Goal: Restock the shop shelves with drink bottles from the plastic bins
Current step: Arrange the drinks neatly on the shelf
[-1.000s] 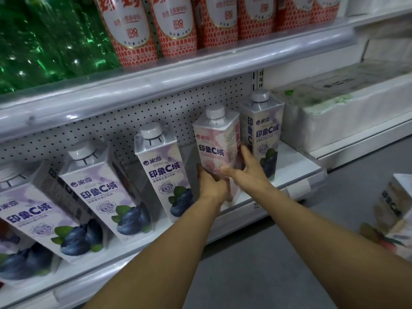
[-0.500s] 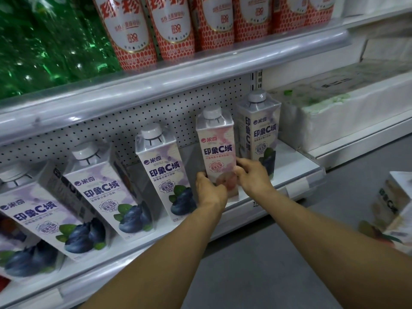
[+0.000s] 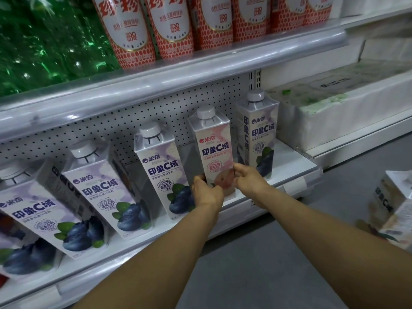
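A pink peach drink bottle (image 3: 213, 141), square with a white cap, stands upright on the lower shelf (image 3: 287, 161). My left hand (image 3: 206, 191) grips its lower left side and my right hand (image 3: 247, 178) grips its lower right side. It stands between a blueberry bottle (image 3: 159, 161) on its left and another blueberry bottle (image 3: 258, 128) on its right. More blueberry bottles (image 3: 98, 188) fill the shelf to the left.
The upper shelf (image 3: 178, 79) carries red-and-white bottles (image 3: 169, 23) and green bottles (image 3: 44, 41). A white cooler chest (image 3: 347, 108) stands to the right. Another drink carton (image 3: 392, 206) shows at the right edge above the grey floor (image 3: 267, 275).
Both hands have turned the pink bottle so its label faces front and set it upright; my right hand slid from its side down to its lower right corner.
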The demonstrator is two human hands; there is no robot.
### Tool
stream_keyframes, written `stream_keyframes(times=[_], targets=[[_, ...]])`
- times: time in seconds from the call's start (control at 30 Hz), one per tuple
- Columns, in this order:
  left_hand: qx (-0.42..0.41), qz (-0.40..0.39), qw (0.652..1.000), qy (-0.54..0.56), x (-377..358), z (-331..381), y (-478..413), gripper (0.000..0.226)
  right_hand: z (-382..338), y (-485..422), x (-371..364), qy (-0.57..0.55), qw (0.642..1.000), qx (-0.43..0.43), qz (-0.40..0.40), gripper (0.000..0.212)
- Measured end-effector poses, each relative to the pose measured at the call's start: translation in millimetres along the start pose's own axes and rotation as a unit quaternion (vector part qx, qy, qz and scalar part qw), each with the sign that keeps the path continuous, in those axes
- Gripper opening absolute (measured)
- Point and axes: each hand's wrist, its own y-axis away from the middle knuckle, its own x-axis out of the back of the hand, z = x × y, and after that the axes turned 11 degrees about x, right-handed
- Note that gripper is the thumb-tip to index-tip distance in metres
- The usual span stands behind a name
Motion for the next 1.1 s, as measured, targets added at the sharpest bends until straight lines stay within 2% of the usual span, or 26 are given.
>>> stream_keyframes(times=[0.1, 0.23, 0.3, 0.43, 0.57, 0.63, 0.73, 0.87, 0.93, 1.0, 1.1], targets=[[0.013, -0.004, 1.000, 0.001, -2, 0, -1, 0.039, -2, 0, 4, 0.006, 0.999, -0.008, -0.033, 0.066], [0.050, 0.030, 0.998, 0.012, -10, 4, 13, 0.055, 0, 1, 8, 0.024, 0.996, -0.017, -0.085, 0.079], [0.086, 0.025, 0.995, 0.054, -18, 2, 22, 0.057, 0, 5, 9, 0.034, 0.996, -0.019, -0.084, 0.077], [0.134, -0.095, 0.981, 0.099, -34, 1, 40, 0.056, 2, 16, 25, 0.080, 0.995, -0.057, -0.016, 0.049], [0.109, -0.191, 0.975, 0.038, -50, 6, 58, 0.028, 8, 31, 61, 0.130, 0.984, -0.124, -0.008, 0.039], [0.097, -0.221, 0.970, 0.004, -65, 10, 65, 0.018, 14, 44, 86, 0.155, 0.982, -0.103, 0.039, 0.030], [0.072, -0.254, 0.964, -0.043, -90, 17, 77, 0.018, 19, 60, 125, 0.199, 0.969, 0.013, 0.146, 0.022], [0.029, -0.322, 0.944, -0.061, -148, 24, 105, 0.033, 16, 90, 196, 0.250, 0.910, 0.083, 0.319, 0.024], [0.014, -0.363, 0.929, -0.071, -173, 27, 123, 0.039, 23, 107, 232, 0.264, 0.884, 0.054, 0.383, 0.030], [-0.002, -0.400, 0.913, -0.082, -194, 30, 138, 0.045, 36, 122, 263, 0.263, 0.868, -0.022, 0.420, 0.036], [-0.016, -0.431, 0.897, -0.098, -216, 35, 155, 0.053, 53, 142, 289, 0.208, 0.869, -0.158, 0.421, 0.036]])
